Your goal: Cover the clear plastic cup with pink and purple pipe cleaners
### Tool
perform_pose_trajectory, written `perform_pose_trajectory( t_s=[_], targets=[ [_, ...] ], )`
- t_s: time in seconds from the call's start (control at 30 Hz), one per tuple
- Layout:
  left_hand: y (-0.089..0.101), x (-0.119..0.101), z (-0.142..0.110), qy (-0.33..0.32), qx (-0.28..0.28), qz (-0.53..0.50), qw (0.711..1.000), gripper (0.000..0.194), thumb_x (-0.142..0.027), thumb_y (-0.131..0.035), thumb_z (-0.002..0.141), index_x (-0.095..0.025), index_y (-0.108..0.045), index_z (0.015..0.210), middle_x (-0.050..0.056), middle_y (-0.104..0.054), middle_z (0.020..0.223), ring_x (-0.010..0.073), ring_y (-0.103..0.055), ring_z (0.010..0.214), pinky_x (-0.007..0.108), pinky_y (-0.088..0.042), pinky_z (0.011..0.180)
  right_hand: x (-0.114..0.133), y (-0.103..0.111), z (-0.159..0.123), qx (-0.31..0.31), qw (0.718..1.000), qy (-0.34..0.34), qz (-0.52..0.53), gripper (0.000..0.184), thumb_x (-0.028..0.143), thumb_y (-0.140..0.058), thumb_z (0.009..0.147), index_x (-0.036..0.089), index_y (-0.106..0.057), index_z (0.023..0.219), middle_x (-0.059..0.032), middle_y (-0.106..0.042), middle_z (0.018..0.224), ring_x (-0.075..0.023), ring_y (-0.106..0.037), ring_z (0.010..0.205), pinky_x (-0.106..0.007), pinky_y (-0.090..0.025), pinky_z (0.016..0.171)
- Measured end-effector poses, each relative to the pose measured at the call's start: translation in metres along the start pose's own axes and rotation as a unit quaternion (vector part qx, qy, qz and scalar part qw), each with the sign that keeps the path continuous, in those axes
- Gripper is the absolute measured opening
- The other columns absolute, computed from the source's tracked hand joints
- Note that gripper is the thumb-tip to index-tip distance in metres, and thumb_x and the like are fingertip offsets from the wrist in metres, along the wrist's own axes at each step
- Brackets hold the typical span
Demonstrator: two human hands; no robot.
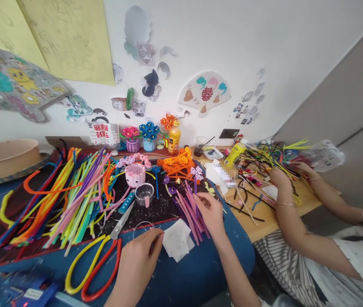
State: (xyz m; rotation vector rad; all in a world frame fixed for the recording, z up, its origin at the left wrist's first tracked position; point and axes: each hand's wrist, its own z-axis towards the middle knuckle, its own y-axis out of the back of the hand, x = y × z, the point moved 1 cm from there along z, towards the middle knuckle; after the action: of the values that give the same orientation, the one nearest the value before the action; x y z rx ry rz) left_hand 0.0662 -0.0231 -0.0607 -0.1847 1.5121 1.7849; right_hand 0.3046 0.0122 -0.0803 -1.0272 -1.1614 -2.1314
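My left hand (138, 264) is closed in front of the scissors, thumb against the fingers; whatever they may hold is hidden. Just behind it lies a thin clear ring (143, 228). My right hand (211, 213) pinches at the upper end of a purple pipe cleaner (195, 183), above a bundle of pink-purple pipe cleaners (189, 215). Between my hands sits crumpled white tissue (178, 241). Scissors (116, 230) with yellow and red handles lie open at left. Behind are a clear round dish (144, 194) and a pink pipe-cleaner pot (135, 175).
Many coloured pipe cleaners (76, 192) cover the left side. A blue glue gun (31, 292) lies front left. Orange pipe-cleaner pieces (177, 164), flower pots (149, 145) and a juice bottle (174, 138) stand behind. A co-worker's hands (280, 179) work at right.
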Motion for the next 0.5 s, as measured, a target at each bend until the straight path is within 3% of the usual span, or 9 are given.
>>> perform_pose_trajectory(
  t_s=[0.13,0.23,0.37,0.5],
  targets=[
    [0.002,0.0,-0.002,0.008,-0.023,0.007,1.0,0.028,-0.03,-0.044,0.096,-0.025,-0.07,0.087,-0.001,-0.079,0.075,0.0182,-0.074,0.061,0.023,-0.048,0.05,-0.002,-0.001,-0.001,0.025,1.0,-0.007,0.016,0.033,0.045,-0.058,0.088,0.015,-0.072,0.085,-0.0084,-0.073,0.077,-0.0195,-0.064,0.064,-0.029,-0.052,0.06],
    [0.005,0.004,-0.001,0.057,-0.04,0.018,0.997,0.027,-0.032,-0.045,0.095,-0.025,-0.07,0.087,-0.002,-0.076,0.067,0.0167,-0.072,0.056,0.022,-0.047,0.048,-0.002,-0.001,-0.002,0.039,0.999,-0.012,0.016,0.03,0.042,-0.059,0.086,0.016,-0.073,0.085,-0.009,-0.073,0.078,-0.0201,-0.064,0.064,-0.03,-0.053,0.06],
    [0.009,0.014,0.006,0.132,-0.066,0.054,0.988,0.019,-0.03,-0.051,0.091,-0.023,-0.068,0.097,-0.003,-0.074,0.067,0.0158,-0.069,0.055,0.023,-0.048,0.05,-0.002,0.0,-0.004,0.068,0.997,-0.018,0.016,0.031,0.039,-0.055,0.089,0.015,-0.074,0.094,-0.01,-0.075,0.082,-0.0201,-0.065,0.063,-0.03,-0.054,0.059],
    [0.014,0.021,0.019,0.15,-0.078,0.113,0.979,0.022,-0.026,-0.053,0.091,-0.017,-0.065,0.107,0.0,-0.074,0.074,0.0182,-0.069,0.056,0.026,-0.046,0.047,-0.006,0.005,-0.004,0.084,0.996,-0.017,-0.004,0.033,0.033,-0.047,0.092,0.016,-0.073,0.103,-0.011,-0.076,0.09,-0.0206,-0.067,0.067,-0.031,-0.055,0.063]
  ],
)
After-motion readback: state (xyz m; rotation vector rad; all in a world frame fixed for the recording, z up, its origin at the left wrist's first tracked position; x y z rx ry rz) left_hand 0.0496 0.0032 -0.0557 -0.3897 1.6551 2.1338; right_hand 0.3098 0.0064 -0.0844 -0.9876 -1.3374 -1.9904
